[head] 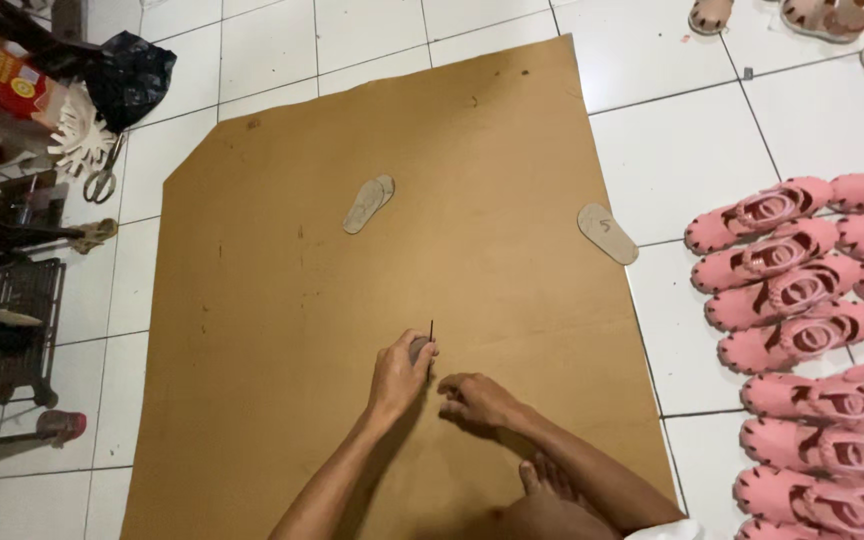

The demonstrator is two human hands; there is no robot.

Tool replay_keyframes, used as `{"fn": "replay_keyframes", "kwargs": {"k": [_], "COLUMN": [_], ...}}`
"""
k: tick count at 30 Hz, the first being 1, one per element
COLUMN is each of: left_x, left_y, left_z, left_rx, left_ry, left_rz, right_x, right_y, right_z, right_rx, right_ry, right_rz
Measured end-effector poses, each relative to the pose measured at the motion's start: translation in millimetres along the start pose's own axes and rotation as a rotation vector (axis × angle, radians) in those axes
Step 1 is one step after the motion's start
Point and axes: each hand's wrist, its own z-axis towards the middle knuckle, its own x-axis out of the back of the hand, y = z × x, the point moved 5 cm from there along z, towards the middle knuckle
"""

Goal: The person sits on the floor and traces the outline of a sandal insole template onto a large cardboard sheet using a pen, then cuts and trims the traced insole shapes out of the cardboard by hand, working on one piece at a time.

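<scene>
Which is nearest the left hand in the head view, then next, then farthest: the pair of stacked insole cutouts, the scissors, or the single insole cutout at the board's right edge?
From the left hand:
1. Pair of stacked insole cutouts, ahead on the brown board.
2. Single insole cutout, ahead to the right, on the board's edge.
3. Scissors, far left on the tiled floor.

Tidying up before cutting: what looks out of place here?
One insole lies half off the board, overhanging its right edge onto the tiles. Two more insoles sit overlapped mid-board. The board's top-left corner is cut off. Nothing spilled.
</scene>
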Motion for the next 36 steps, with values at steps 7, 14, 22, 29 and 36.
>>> {"fn": "replay_keyframes", "kwargs": {"k": [7, 14, 22, 29, 36], "left_x": [75.8, 122.6, 125.6, 100.0, 96.1], "left_y": [-13.3, -102.8, -201.6, -210.1, -276.9], "left_z": [55.2, 160.7, 138.6, 231.7, 243.2], "left_rx": [-0.48, -0.586, -0.649, -0.52, -0.499], "left_ry": [-0.02, -0.099, -0.089, -0.196, -0.281], "left_rz": [0.681, 1.119, 1.096, 1.021, 0.911], "right_x": [5.0, 42.8, -4.0, -27.2, -172.0], "right_y": [-30.6, -68.5, -110.7, -53.5, -51.5], "right_z": [84.3, 112.8, 25.0, 123.6, 226.4], "right_rx": [0.095, 0.007, -0.097, 0.024, -0.202], "right_ry": [-0.093, -0.129, -0.171, 0.271, 0.69], "right_rz": [-0.056, -0.108, -0.865, -0.714, -0.724]}}
